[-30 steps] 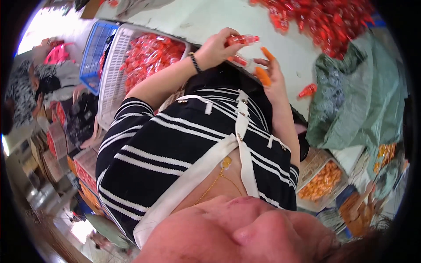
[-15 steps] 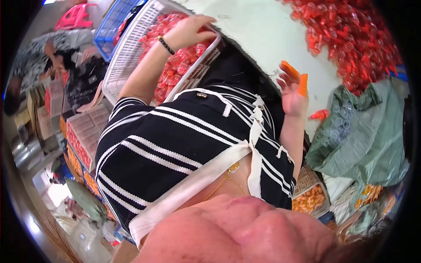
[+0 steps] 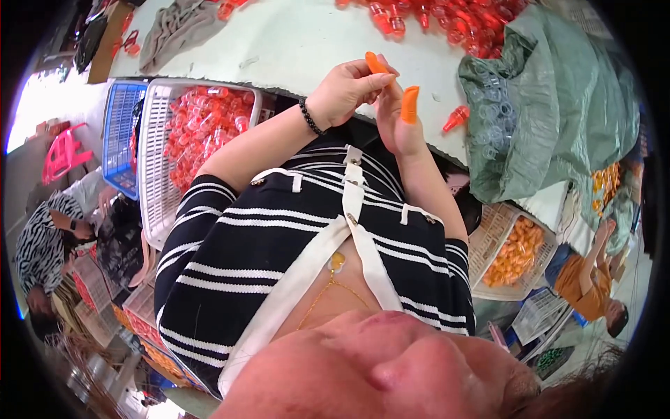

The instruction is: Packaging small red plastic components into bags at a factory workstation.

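Note:
My left hand (image 3: pixel 342 91), with a dark beaded bracelet on the wrist, has come together with my right hand above the near edge of the pale table. Its thumb and fingers are closed in a pinch at a covered finger of my right hand (image 3: pixel 399 129). Anything small between those fingertips is hidden. My right hand has orange finger covers (image 3: pixel 410 106) on its thumb and one finger, held apart from each other. Beside it, a single red plastic piece (image 3: pixel 456 119) with a clear end lies on the pale table (image 3: pixel 293 66).
A white basket (image 3: pixel 155 140) of red pieces stands at my left, beside a blue crate (image 3: pixel 124 140). A red heap (image 3: pixel 460 24) lies on the table. At right, a green sack (image 3: pixel 558 105) holds clear pieces; a beige basket (image 3: pixel 481 244) holds orange ones. A co-worker (image 3: pixel 586 279) is far right.
My left hand has left the basket of red pieces and moved right to meet my right hand. Its fingers have closed. The view has turned, so the basket now appears lower and farther left.

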The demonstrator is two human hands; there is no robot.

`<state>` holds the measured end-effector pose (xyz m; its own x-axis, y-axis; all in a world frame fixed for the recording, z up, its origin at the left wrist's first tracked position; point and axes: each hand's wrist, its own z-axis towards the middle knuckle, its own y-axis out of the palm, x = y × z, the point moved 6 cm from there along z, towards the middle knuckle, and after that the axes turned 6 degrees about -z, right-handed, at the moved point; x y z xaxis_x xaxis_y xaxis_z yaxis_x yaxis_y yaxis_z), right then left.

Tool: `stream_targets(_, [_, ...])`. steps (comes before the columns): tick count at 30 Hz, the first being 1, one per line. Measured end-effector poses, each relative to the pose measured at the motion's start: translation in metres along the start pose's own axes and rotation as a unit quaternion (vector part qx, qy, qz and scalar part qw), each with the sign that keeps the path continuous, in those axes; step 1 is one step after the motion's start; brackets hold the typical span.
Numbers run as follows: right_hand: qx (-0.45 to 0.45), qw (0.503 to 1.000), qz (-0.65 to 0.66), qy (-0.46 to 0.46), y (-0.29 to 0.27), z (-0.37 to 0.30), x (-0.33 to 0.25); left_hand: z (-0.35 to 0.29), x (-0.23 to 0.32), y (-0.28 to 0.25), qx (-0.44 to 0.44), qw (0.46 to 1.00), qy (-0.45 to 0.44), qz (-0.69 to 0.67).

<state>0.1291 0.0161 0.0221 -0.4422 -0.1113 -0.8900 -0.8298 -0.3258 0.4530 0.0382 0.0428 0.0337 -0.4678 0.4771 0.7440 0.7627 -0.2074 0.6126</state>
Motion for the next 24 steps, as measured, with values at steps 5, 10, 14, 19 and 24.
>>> stream_targets(5, [-0.024, 0.995, -0.098, -0.025, -0.007, -0.007, 0.004, -0.002, -0.011, 0.006, -0.001, 0.999, -0.048, 0.02])
stream_targets(10, [-0.028, 0.967, -0.255, -0.015, -0.016, -0.015, 0.011, -0.004, -0.028, 0.001, 0.014, 0.99, -0.113, 0.083])
stream_targets(14, [0.015, 0.965, -0.262, -0.003, -0.028, -0.019, 0.008, -0.005, -0.046, -0.002, 0.025, 0.977, -0.143, 0.156])
stream_targets(19, [0.015, 0.943, -0.315, -0.102, -0.024, -0.015, -0.017, 0.001, -0.024, 0.015, 0.026, 0.953, 0.127, 0.275])
stream_targets(24, [0.045, 0.941, -0.308, -0.132, -0.015, -0.016, -0.028, 0.006, -0.015, 0.006, 0.034, 0.949, 0.131, 0.283])
